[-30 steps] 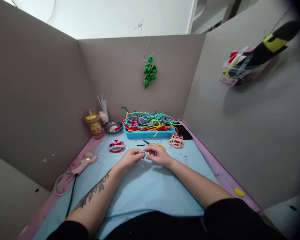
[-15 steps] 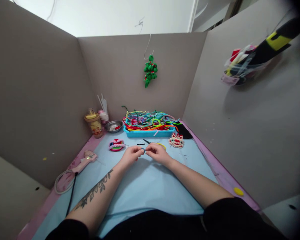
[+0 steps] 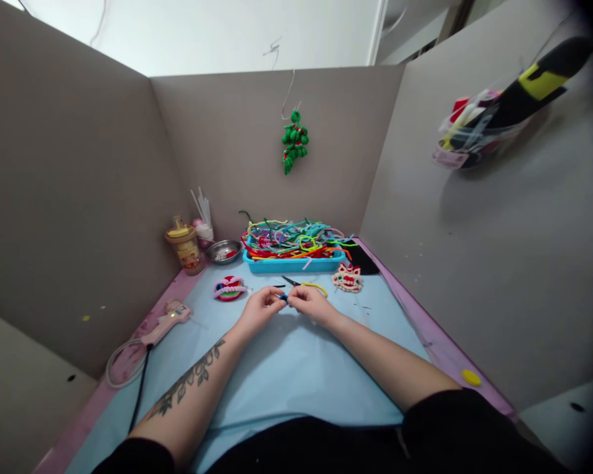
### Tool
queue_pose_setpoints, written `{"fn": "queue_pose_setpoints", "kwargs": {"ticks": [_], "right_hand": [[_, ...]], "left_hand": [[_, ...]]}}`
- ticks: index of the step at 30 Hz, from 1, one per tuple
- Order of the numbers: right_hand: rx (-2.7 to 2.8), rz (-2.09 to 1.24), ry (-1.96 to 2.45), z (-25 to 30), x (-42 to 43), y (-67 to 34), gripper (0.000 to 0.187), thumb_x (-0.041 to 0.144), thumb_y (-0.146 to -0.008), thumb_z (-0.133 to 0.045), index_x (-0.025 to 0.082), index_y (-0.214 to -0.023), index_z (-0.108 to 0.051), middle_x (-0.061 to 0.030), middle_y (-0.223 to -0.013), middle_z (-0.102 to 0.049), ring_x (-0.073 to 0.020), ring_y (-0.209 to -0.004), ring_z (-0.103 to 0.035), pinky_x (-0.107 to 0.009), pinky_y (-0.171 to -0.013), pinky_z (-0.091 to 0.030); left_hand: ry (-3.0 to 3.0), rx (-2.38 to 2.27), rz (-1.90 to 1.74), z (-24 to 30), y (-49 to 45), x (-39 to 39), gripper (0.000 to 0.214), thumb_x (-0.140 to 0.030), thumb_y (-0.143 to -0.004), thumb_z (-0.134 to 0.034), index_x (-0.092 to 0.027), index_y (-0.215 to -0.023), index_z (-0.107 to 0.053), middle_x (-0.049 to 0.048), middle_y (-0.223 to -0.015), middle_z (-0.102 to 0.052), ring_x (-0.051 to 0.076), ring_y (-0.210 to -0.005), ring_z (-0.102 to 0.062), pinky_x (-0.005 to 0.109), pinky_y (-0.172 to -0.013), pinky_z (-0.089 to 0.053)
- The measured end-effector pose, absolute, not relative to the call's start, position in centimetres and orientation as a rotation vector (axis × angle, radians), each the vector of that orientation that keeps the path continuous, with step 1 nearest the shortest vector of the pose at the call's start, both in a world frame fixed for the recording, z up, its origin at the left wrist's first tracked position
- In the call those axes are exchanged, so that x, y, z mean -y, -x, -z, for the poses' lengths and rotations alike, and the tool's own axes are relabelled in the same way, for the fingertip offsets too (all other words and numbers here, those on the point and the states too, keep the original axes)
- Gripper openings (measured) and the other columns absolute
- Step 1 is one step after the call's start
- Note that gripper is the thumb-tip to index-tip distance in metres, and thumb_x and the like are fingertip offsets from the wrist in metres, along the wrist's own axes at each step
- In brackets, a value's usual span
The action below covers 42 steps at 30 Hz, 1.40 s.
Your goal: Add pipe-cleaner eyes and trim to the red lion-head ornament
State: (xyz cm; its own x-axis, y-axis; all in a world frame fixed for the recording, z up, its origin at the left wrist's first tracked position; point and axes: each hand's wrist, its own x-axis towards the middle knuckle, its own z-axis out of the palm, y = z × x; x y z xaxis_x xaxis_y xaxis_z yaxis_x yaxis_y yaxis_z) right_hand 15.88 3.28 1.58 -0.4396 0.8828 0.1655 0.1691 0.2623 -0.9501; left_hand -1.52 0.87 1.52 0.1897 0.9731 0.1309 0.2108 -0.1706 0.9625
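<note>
Between my fingertips is a small curled piece of blue pipe cleaner [image 3: 283, 299], dark in its middle. My left hand [image 3: 261, 309] pinches it from the left. From the right, the thumb and fingers of my right hand [image 3: 311, 305] close on its other side. Just beyond my hands lie scissors [image 3: 315, 288] with yellow handles and dark blades. A round pink, red and green pipe-cleaner piece [image 3: 228, 288] rests to the left of my left hand. Past my right hand is a cream and red pipe-cleaner face [image 3: 348, 278].
A blue tray [image 3: 296, 265] heaped with coloured pipe cleaners stands at the back. Left of it are a metal bowl [image 3: 224, 252] and a lidded cup [image 3: 186, 249]. A pink glue gun [image 3: 168, 322] lies at the left edge. Green pipe-cleaner work [image 3: 295, 145] hangs on the back panel.
The blue piece has turned in my fingers and now shows a dark middle. My right hand has shifted slightly, baring more of the scissors' yellow handles. The view has moved a little.
</note>
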Motion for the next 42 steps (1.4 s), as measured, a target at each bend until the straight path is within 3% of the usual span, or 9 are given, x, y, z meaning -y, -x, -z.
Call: {"fn": "queue_pose_setpoints", "kwargs": {"ticks": [6,11,23,42], "right_hand": [[1.733,-1.293,0.931,-1.31,-3.31,-15.79,0.016,0.029,-0.074,-0.053,0.017,-0.063,-0.054,0.0071,-0.045,-0.043,-0.0068,-0.043,-0.034,-0.02,-0.044,-0.025],[1.713,-1.324,0.892,-1.51,-3.1,-15.77,0.019,0.033,-0.074,-0.054,0.017,-0.063,-0.052,0.0074,-0.045,-0.043,-0.0067,-0.042,-0.034,-0.02,-0.045,-0.025],[1.623,-1.468,0.827,-1.25,-2.99,-15.57,0.025,0.039,-0.074,-0.056,0.016,-0.063,-0.054,0.0068,-0.044,-0.042,-0.0063,-0.041,-0.032,-0.021,-0.043,-0.023],[1.607,-1.468,0.839,-1.32,-2.78,-15.43,0.013,0.028,-0.067,-0.058,0.017,-0.063,-0.053,0.0081,-0.042,-0.041,-0.006,-0.04,-0.031,-0.02,-0.042,-0.021]], "left_hand": [[-1.529,-1.069,-1.072,-1.73,1.62,-0.84,0.043,-0.037,-0.071,-0.066,-0.014,-0.106,-0.056,-0.0003,-0.068,-0.058,0.01,-0.057,-0.051,0.02,-0.049,-0.038],[-1.857,-1.127,-1.152,-1.87,1.75,-0.72,0.04,-0.031,-0.068,-0.07,-0.017,-0.105,-0.065,0.0035,-0.081,-0.062,0.012,-0.069,-0.054,0.022,-0.058,-0.042],[-2.238,-1.147,-1.226,-1.84,1.98,-0.34,0.024,-0.022,-0.079,-0.063,-0.02,-0.102,-0.067,0.003,-0.079,-0.063,0.012,-0.066,-0.053,0.023,-0.063,-0.043],[-2.2,-1.188,-1.312,-1.57,1.79,-0.5,0.023,-0.023,-0.074,-0.069,-0.017,-0.096,-0.068,0.0015,-0.072,-0.062,0.01,-0.061,-0.052,0.022,-0.058,-0.044]]}}
